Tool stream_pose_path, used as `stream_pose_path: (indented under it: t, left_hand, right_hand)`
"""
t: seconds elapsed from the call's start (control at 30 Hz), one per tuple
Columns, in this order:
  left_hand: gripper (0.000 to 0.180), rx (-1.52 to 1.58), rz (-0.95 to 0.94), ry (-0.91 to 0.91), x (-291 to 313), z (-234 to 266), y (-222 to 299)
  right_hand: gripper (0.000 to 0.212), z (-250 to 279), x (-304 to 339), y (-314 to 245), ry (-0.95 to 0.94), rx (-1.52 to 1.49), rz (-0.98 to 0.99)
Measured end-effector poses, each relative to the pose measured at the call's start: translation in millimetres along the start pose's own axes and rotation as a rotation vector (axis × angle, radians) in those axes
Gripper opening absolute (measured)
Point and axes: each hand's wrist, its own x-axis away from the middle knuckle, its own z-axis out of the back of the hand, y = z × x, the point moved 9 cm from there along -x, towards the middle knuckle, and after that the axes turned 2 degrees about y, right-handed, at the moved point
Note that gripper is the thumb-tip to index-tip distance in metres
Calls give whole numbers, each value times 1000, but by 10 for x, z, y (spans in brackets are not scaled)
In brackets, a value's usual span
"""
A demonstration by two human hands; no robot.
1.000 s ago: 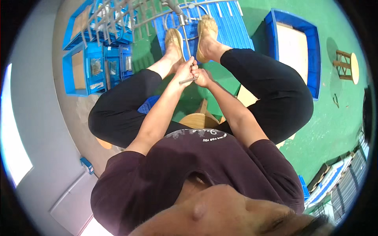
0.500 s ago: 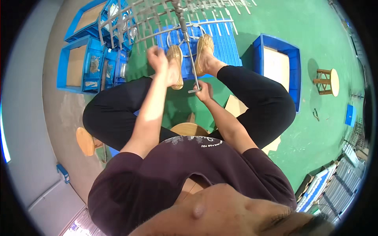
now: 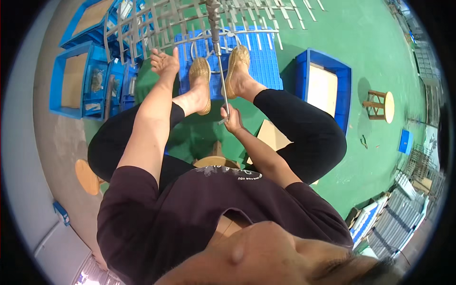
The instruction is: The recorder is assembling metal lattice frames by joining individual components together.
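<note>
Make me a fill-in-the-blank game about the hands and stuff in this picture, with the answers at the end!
1. The left hand is ____ from the person's body than the right hand.
2. The thin metal rod is gripped in the person's ____ hand.
3. Both shoes are the shiny colour ____.
4. The stool near the picture's right edge stands on a ____ floor.

Missing words: farther; right; gold; green.
</note>
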Motion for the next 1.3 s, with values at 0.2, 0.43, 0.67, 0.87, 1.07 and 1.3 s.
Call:
stream_pose_path:
  t: [0.2, 0.43, 0.67, 0.87, 1.07, 1.3]
  left_hand:
    - [86, 66, 12, -33, 36, -69, 1]
    - [56, 460, -245, 431, 710, 819, 307]
    - [19, 1639, 275, -507, 2383, -258, 142]
    - [21, 1627, 156, -866, 2756, -447, 431]
    - [27, 1896, 323, -1195, 2756, -592, 592]
    - [34, 1827, 499, -1513, 2876, -428, 635]
  right_hand:
    - [17, 48, 34, -4, 65, -35, 22]
    - [18, 20, 76, 70, 192, -8, 30]
    - [22, -125, 89, 407, 146, -8, -228]
    - [24, -99, 59, 237, 32, 133, -112]
    - [16, -183, -7, 97, -336, 136, -10]
    - [12, -826, -9, 522, -916, 244, 114]
